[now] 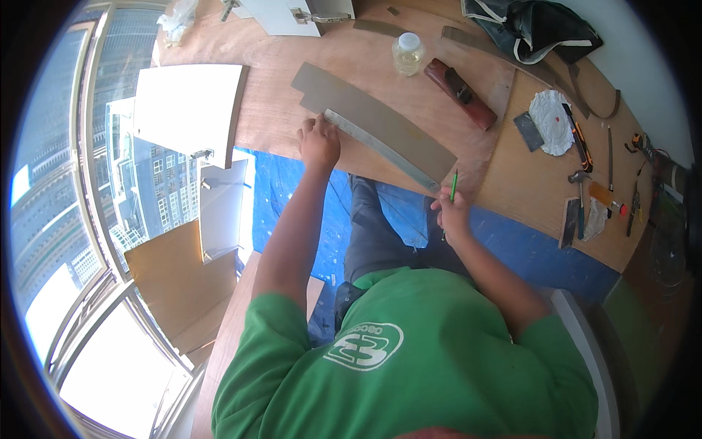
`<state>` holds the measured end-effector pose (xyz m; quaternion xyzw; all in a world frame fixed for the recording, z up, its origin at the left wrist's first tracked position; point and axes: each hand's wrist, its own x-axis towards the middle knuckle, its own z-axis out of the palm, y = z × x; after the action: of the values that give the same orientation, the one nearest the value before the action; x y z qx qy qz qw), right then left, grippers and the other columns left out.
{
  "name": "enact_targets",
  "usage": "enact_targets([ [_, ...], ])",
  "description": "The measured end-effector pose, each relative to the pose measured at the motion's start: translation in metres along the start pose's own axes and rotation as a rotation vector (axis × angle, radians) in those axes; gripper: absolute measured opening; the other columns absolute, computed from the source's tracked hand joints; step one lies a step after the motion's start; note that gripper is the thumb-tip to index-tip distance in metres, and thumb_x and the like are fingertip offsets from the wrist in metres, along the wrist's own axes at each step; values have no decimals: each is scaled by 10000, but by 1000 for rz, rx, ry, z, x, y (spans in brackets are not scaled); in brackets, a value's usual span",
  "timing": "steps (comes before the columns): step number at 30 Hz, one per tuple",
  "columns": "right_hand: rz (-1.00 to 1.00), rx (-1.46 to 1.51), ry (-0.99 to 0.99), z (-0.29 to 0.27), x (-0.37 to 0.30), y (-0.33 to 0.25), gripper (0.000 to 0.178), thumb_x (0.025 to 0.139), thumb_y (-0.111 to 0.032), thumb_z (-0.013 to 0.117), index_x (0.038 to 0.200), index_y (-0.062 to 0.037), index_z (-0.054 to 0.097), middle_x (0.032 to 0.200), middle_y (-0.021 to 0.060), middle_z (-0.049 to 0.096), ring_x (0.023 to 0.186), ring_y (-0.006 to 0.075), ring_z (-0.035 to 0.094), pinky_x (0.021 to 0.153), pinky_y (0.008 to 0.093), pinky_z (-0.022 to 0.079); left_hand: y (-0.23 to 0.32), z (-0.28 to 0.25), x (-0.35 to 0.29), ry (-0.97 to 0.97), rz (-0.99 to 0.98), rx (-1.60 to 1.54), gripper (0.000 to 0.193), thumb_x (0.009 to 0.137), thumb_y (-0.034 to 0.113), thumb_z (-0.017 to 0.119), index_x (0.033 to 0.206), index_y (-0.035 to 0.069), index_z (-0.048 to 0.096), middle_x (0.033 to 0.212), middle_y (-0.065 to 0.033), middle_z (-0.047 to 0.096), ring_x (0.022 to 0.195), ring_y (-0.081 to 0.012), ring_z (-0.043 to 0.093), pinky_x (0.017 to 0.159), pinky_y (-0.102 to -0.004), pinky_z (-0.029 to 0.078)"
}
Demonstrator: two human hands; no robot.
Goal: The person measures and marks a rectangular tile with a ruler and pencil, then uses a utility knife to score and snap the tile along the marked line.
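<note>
On the wooden worktop lies a flat grey-brown board strip (384, 117) with a notch at its left end. A metal ruler (380, 148) rests along its near edge, slanting down to the right. My left hand (319, 143) is closed at the ruler's left end, fingertips pressing on it and the strip's edge. At the other end, my right hand (453, 214) is closed around a green pencil (454, 187), which points up and away from me. Its fingers are close to the ruler's right end; whether they touch it I cannot tell.
Beyond the strip are a lidded jar (408, 55) and a reddish hand plane (461, 94). A hammer (580, 197), a cutter knife (578, 139) and other tools lie to the right. A white panel (189, 106) stands at left by the windows. Blue sheeting (281, 197) covers the floor.
</note>
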<state>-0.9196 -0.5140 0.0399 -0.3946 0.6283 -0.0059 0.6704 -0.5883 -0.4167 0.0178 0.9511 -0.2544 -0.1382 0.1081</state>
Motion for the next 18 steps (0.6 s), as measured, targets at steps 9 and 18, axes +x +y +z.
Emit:
enact_targets([
  [9,75,490,320,36,-12,7,185,1059,-145,541,1227,-69,556,842,106,650,467,111,475,407,256,361,-22,-3,15,-31,223,-254,314,936,237,680,1175,34,699,1177,-146,644,1133,-364,587,979,-487,472],
  [18,58,610,356,77,-37,-9,167,1057,-143,548,1210,-76,541,837,94,631,504,108,477,447,261,361,-42,-37,47,-1,168,-477,158,931,164,741,956,11,709,938,-123,681,877,-268,658,795,-383,524],
])
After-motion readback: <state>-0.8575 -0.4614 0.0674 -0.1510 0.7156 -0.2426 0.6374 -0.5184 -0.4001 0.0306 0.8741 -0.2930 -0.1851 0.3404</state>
